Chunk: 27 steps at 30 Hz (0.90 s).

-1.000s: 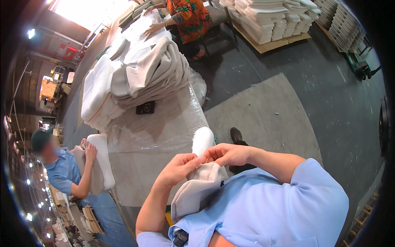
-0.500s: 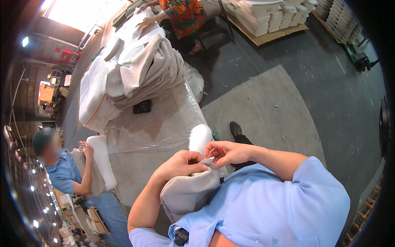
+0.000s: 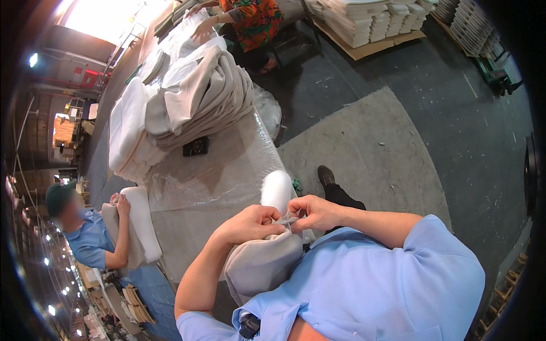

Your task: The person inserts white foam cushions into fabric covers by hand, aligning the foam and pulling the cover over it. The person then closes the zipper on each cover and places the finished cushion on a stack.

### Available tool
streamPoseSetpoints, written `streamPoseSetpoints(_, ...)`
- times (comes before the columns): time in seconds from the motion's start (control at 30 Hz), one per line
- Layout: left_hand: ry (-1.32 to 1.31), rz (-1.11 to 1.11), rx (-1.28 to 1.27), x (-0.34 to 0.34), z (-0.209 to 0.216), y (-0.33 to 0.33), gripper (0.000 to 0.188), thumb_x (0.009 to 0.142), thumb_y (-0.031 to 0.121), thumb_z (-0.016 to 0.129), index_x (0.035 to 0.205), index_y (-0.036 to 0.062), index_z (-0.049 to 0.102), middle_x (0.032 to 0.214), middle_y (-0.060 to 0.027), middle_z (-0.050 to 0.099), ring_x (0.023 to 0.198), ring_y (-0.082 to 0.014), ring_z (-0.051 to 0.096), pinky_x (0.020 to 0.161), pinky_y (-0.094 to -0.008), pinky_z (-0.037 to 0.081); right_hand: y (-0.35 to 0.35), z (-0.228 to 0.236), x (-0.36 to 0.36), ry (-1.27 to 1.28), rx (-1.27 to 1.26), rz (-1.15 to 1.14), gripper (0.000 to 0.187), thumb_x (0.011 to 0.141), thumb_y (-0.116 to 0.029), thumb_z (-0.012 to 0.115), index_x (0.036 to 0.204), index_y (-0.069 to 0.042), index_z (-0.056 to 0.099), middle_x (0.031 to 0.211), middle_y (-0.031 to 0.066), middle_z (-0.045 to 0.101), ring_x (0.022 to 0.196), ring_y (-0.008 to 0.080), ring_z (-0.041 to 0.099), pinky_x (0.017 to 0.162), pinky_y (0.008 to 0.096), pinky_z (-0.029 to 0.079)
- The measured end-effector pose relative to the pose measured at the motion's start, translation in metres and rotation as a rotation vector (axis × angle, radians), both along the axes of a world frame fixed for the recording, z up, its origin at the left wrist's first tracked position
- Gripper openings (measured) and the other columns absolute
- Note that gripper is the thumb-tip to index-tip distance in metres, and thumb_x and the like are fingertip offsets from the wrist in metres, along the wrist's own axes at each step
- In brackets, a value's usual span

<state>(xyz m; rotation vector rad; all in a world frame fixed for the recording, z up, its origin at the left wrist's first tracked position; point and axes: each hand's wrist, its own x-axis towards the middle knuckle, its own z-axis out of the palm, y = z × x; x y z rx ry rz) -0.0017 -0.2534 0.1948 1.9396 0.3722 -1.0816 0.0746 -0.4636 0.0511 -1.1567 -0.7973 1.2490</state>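
A grey fabric cover [image 3: 263,260] hangs against my front, drawn over a white padded piece [image 3: 276,190]. The rounded, fluffy end of that piece sticks out past the cover toward the table. With thumb and fingers pressed together, my left hand [image 3: 250,223] pinches the cover's edge. Right beside it, my right hand [image 3: 315,213] is closed on the same gathered edge, the fingertips of both hands almost meeting. What lies exactly between the fingertips is too small to make out.
A plastic-covered table [image 3: 222,165] bears a pile of grey covers [image 3: 219,105], white padding [image 3: 126,125] and a small black box [image 3: 195,146]. One co-worker [image 3: 91,238] holds a white piece at left; another person [image 3: 253,23] works beyond the pile. Foam stacks [image 3: 352,25] stand on cardboard.
My right fingers have drawn in and lowered onto the cover's edge beside my left hand. The pale flap that stood up between the hands now shows less.
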Motion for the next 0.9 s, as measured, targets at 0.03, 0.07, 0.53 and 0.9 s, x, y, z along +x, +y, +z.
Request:
streamPoseSetpoints(0.03, -0.014, -0.010, -0.006, 0.002, 0.002, -0.002, 0.027, 0.095, 0.023, 0.075, 0.105, -0.0020, 0.074, 0.074, -0.0035, 0.066, 0.073, -0.0103, 0.059, 0.068, -0.0315, 0.050, -0.001, -0.001, -0.003, 0.020, 0.017, -0.022, 0.023, 0.087, -0.017, 0.078, 0.090, -0.006, 0.058, 0.081, -0.0014, 0.058, 0.077, 0.0089, 0.054, 0.068, 0.0294, 0.045)
streamPoseSetpoints(0.07, -0.028, -0.021, -0.010, 0.003, 0.003, -0.004, 0.026, 0.094, 0.022, 0.075, 0.105, -0.0015, 0.074, 0.075, -0.0035, 0.066, 0.074, -0.0107, 0.059, 0.069, -0.0318, 0.050, -0.001, -0.002, -0.005, 0.041, 0.024, -0.023, 0.023, 0.086, -0.018, 0.079, 0.092, -0.006, 0.060, 0.082, -0.0012, 0.058, 0.077, 0.0092, 0.054, 0.069, 0.0297, 0.045)
streamPoseSetpoints(0.53, -0.121, 0.007, 0.039, 0.003, -0.010, -0.003, 0.023, 0.091, 0.021, 0.077, 0.095, -0.0004, 0.069, 0.076, -0.0038, 0.065, 0.072, -0.0114, 0.059, 0.067, -0.0314, 0.050, -0.004, 0.006, -0.013, -0.038, -0.094, -0.240, 0.021, 0.081, -0.015, 0.082, 0.088, -0.002, 0.066, 0.077, 0.0015, 0.063, 0.077, 0.0110, 0.058, 0.069, 0.0307, 0.048)
streamPoseSetpoints(0.9, -0.628, -0.140, 0.197, -0.006, -0.022, -0.012, 0.015, 0.092, 0.021, 0.080, 0.095, 0.0068, 0.076, 0.084, -0.0116, 0.069, 0.076, -0.0276, 0.067, 0.070, -0.0404, 0.052, 0.000, 0.002, -0.022, 0.292, -0.117, -0.260, 0.014, 0.091, -0.015, 0.075, 0.098, -0.002, 0.073, 0.088, -0.0026, 0.068, 0.080, 0.0088, 0.058, 0.072, 0.0280, 0.048)
